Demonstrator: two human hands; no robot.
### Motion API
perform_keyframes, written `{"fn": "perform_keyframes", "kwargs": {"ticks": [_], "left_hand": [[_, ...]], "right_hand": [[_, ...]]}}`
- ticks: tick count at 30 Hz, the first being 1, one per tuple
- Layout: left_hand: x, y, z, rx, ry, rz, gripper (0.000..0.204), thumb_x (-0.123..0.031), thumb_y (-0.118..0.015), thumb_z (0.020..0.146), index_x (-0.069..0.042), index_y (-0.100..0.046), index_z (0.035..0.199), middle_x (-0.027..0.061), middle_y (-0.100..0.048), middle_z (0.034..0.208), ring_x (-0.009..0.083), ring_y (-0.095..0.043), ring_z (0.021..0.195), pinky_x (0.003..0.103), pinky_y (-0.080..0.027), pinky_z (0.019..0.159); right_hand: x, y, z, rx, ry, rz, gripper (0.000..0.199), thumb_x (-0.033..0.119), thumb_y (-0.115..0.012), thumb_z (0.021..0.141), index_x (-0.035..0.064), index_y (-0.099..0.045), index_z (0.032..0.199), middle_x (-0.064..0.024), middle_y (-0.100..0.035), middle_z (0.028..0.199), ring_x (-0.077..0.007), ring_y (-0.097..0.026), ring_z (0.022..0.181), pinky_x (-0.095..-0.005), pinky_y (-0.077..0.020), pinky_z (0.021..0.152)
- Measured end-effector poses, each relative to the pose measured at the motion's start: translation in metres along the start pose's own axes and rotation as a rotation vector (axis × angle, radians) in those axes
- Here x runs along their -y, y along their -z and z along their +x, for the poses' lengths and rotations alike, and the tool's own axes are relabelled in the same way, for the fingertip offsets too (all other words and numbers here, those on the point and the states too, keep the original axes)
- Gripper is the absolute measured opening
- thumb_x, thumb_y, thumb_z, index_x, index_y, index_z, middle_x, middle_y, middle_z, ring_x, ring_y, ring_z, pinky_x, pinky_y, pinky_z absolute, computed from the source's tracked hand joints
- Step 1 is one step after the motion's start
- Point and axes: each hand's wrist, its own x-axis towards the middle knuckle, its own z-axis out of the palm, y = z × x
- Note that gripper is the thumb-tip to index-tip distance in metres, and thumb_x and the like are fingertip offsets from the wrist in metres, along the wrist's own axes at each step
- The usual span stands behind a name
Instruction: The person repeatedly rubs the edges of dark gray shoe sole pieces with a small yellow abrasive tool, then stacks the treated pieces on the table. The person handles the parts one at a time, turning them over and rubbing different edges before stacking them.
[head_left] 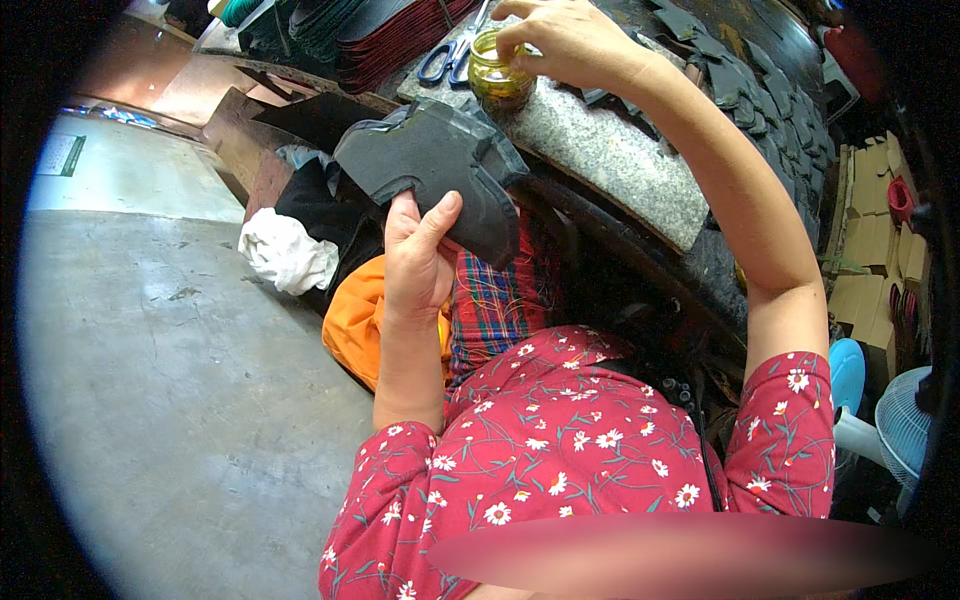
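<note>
Granite slab's [610, 165] near edge slanted down rightward; jar [503, 85] and scissors [436, 64] stood at its left end. Floor [180, 350] opened left of the slab. Black layered piece [425, 155], before the slab: long axis roughly along that edge, tapered end rightward. Your left hand [420, 250] pinched it; your right hand [560, 42] bent over the jar's mouth, couldn't tell if pinching.
</note>
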Motion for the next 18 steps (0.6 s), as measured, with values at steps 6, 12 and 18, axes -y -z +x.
{"fn": "perform_keyframes", "kwargs": {"ticks": [6, 12, 18], "left_hand": [[0.009, -0.007, 0.002, -0.082, 0.012, 0.009, 0.044, -0.008, -0.062, 0.095, 0.003, -0.044, 0.134, 0.0129, -0.060, 0.125, 0.0211, -0.061, 0.111, 0.036, -0.048, 0.099], [0.018, -0.020, 0.010, -0.055, -0.008, 0.047, 0.036, -0.008, -0.063, 0.096, 0.005, -0.049, 0.127, 0.0114, -0.062, 0.118, 0.0178, -0.063, 0.103, 0.032, -0.052, 0.092], [0.029, -0.037, 0.015, -0.008, -0.046, 0.015, 0.034, -0.008, -0.064, 0.095, 0.006, -0.051, 0.124, 0.0124, -0.063, 0.117, 0.0185, -0.064, 0.102, 0.032, -0.053, 0.091]], "right_hand": [[0.000, 0.008, -0.005, -0.050, -0.115, 0.107, 0.022, 0.026, -0.075, 0.074, 0.0120, -0.064, 0.086, -0.0078, -0.062, 0.100, -0.0302, -0.057, 0.102, -0.0428, -0.0445, 0.089], [0.025, 0.030, -0.061, -0.168, -0.058, 0.625, 0.036, 0.036, -0.060, 0.092, 0.0102, -0.066, 0.116, -0.0122, -0.062, 0.122, -0.0315, -0.055, 0.117, -0.0420, -0.0412, 0.101], [0.073, 0.022, -0.109, -0.110, -0.144, 0.122, 0.052, 0.055, -0.035, 0.100, 0.0229, -0.063, 0.130, -0.0078, -0.053, 0.140, -0.0306, -0.046, 0.130, -0.0490, -0.0289, 0.111]]}}
